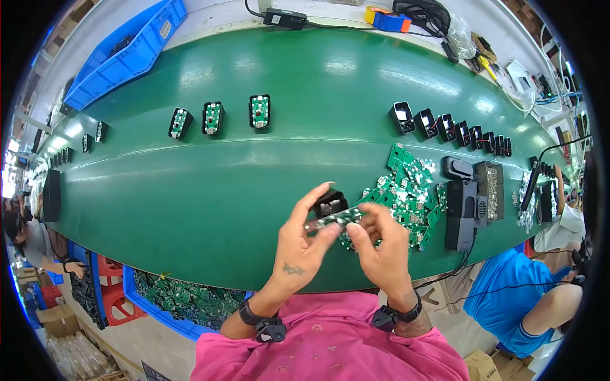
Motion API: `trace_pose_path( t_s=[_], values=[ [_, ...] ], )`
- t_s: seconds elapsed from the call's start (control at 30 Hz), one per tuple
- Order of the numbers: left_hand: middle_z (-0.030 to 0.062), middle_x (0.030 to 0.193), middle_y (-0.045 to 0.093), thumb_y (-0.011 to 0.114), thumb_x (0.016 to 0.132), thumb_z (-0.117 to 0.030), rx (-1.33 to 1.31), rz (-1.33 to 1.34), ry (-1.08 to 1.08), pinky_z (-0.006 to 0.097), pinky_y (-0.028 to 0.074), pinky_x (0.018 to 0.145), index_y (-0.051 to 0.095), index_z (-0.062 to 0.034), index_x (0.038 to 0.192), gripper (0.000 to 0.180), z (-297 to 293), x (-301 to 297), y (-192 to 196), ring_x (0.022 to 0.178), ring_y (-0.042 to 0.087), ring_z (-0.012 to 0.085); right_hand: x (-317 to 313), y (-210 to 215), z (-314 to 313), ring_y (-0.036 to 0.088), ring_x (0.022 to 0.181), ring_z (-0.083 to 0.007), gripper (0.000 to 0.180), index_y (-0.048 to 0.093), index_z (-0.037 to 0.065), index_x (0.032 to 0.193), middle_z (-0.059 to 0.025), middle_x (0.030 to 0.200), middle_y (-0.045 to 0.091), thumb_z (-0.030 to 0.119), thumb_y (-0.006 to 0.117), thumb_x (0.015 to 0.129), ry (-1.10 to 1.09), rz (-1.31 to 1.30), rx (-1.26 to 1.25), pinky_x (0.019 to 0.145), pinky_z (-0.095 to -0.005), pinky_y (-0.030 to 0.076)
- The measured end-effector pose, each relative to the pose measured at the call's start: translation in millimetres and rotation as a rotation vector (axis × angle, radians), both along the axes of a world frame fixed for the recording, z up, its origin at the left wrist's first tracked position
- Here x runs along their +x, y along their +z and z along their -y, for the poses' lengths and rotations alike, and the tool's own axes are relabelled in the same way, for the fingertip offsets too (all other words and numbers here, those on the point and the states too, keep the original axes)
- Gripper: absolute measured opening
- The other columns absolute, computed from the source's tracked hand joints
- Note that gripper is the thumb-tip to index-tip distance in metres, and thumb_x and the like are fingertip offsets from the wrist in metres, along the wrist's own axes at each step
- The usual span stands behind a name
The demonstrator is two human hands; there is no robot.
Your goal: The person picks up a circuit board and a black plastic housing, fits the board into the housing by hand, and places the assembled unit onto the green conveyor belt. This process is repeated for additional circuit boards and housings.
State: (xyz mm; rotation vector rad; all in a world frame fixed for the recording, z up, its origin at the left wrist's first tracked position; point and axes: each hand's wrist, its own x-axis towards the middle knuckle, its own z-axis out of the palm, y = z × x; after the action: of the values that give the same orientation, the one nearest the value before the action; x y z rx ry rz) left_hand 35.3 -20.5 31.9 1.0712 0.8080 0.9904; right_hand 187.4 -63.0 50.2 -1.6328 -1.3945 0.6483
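Black power adapter [284,19] on white ledge [337,13]; red stool [109,269] lower left.

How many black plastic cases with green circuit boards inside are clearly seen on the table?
3, in upper left-centre: left black plastic case, middle case, right case. Distant cases farther left are too small to tell.

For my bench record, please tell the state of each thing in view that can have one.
Circuit board: held in both hands, blurred
Left hand: gripping the board
Right hand: gripping the board
Black case by left hand: open
Three upper cases: boards inside
Row of cases at right: open, no green boards seen
Loose boards: heaped
Blue bin: open, dark contents
Lower blue crate: filled
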Motion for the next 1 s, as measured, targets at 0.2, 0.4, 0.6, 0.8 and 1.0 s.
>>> trace_pose_path(
  t_s=[0.2,0.4,0.6,0.8,1.0],
  values=[
    [0.0103,0.136,0.05,0.073,0.081,0.008,-0.035,-0.087,-0.117,0.029,0.058,0.088,0.045,-0.0027,0.143,0.069,-4,-3,-1,0.116,0.059,0.0188,2,-12,7,0.059,0.057,-0.0085,0.014,0.064,-0.002,0.093,-0.0043,0.067,0.063,0.008,0.073,0.09,-0.039,-0.062,0.009,0.052,-0.0247,0.047],
    [0.0094,0.13,0.056,0.071,0.079,0.009,0.202,-0.243,-0.068,0.027,0.06,0.08,0.053,-0.006,0.138,0.064,-2,3,3,0.103,0.066,0.0185,-12,-8,11,0.058,0.057,-0.0066,0.013,0.068,-0.002,0.09,-0.0014,0.066,0.062,0.01,0.074,0.089,-0.048,-0.602,0.041,0.049,-0.0238,0.043],
    [0.0123,0.126,0.057,0.071,0.077,0.009,0.296,-0.301,-0.181,0.033,0.062,0.078,0.054,-0.0119,0.138,0.067,-7,2,4,0.104,0.066,0.0234,8,-9,12,0.048,0.051,-0.0017,0.02,0.068,0.0,0.079,0.0023,0.061,0.059,0.014,0.069,0.094,0.003,-0.467,-0.152,0.044,-0.0218,0.034],
    [0.0114,0.121,0.06,0.066,0.076,0.013,0.233,-0.267,-0.335,0.028,0.059,0.069,0.055,-0.0136,0.138,0.068,-9,8,3,0.088,0.067,0.0173,26,-4,8,0.048,0.049,-0.0021,0.026,0.064,0.003,0.072,0.0026,0.057,0.057,0.016,0.068,0.094,-0.06,-0.577,-0.179,0.043,-0.0211,0.035],
    [0.0079,0.111,0.065,0.058,0.075,0.018,0.226,-0.245,-0.083,0.021,0.051,0.064,0.062,-0.0086,0.132,0.063,-4,23,-20,0.08,0.062,0.0078,14,16,9,0.054,0.048,-0.0135,0.025,0.066,0.0,0.076,-0.0075,0.058,0.057,0.019,0.073,0.09,0.015,-0.074,-0.17,0.046,-0.0297,0.041]
  ],
)
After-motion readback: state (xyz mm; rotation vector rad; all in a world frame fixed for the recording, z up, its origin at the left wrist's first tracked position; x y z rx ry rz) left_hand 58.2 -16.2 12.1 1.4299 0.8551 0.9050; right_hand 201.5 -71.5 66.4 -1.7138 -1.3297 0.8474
